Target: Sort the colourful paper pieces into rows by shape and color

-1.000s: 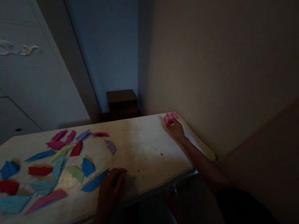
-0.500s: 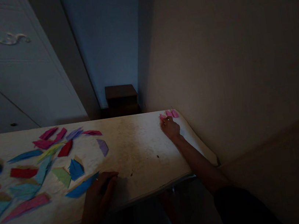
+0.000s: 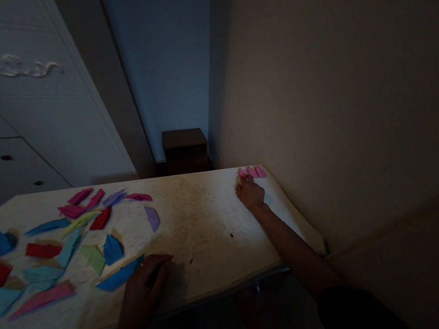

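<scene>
My right hand (image 3: 250, 193) reaches to the far right corner of the table (image 3: 198, 216). Its fingertips are closed at a small pink folded paper (image 3: 242, 173), the leftmost of a short row. Two more pink folded papers (image 3: 256, 171) stand just right of it. My left hand (image 3: 148, 280) rests near the front edge, fingers loosely bent, thumb apart, nothing visible in them. Beside it lies a blue folded paper (image 3: 120, 275), its right tip against or behind the hand; touching or not, I cannot tell.
Several folded papers in red, blue, green, yellow, purple and pink spread over the left half, among them a red one (image 3: 43, 250) and a light green one (image 3: 94, 258). A wall (image 3: 335, 88) borders the right side. Behind are a white cabinet (image 3: 43, 129) and a small brown stand (image 3: 184, 138).
The view has shifted slightly, so the scene sits a little lower and further right. My right hand stays at the leftmost pink folded paper, which stands closer in line with the others. My left hand has hardly moved.
</scene>
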Tool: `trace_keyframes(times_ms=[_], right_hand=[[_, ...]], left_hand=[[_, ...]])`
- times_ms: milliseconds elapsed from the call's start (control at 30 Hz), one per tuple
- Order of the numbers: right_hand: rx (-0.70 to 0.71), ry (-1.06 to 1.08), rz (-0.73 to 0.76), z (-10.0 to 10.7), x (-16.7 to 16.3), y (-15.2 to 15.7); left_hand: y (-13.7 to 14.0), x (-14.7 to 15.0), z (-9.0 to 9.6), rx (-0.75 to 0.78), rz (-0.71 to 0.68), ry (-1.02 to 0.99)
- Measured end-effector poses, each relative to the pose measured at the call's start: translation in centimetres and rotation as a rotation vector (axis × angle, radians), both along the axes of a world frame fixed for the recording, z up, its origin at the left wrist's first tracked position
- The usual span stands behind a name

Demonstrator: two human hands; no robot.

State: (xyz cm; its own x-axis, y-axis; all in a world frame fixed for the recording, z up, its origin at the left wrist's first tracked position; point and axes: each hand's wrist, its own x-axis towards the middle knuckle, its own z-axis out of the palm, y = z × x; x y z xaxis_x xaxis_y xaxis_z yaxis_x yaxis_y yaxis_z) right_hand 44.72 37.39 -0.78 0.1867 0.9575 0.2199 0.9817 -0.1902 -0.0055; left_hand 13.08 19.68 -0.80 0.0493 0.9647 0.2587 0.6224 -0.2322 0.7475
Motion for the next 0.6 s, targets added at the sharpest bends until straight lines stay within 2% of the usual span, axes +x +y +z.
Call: trace_keyframes(times_ms=[233, 433, 500, 600], right_hand=[[-0.036, 0.048, 0.012, 0.5, 0.1, 0.0], [-0.02, 0.101, 0.023, 0.7, 0.5, 0.1], [-0.006, 0.134, 0.07, 0.6, 0.8, 0.1], [0.009, 0.191, 0.247, 0.6, 1.1, -0.1]], left_hand=[[0.3, -0.3, -0.5, 0.039, 0.022, 0.051], [0.2, -0.1, -0.4, 0.014, 0.038, 0.044], [0.0, -0.1, -0.2, -0.01, 0.059, 0.008], [-0.3, 0.0, 0.2, -0.033, 0.141, -0.083]])
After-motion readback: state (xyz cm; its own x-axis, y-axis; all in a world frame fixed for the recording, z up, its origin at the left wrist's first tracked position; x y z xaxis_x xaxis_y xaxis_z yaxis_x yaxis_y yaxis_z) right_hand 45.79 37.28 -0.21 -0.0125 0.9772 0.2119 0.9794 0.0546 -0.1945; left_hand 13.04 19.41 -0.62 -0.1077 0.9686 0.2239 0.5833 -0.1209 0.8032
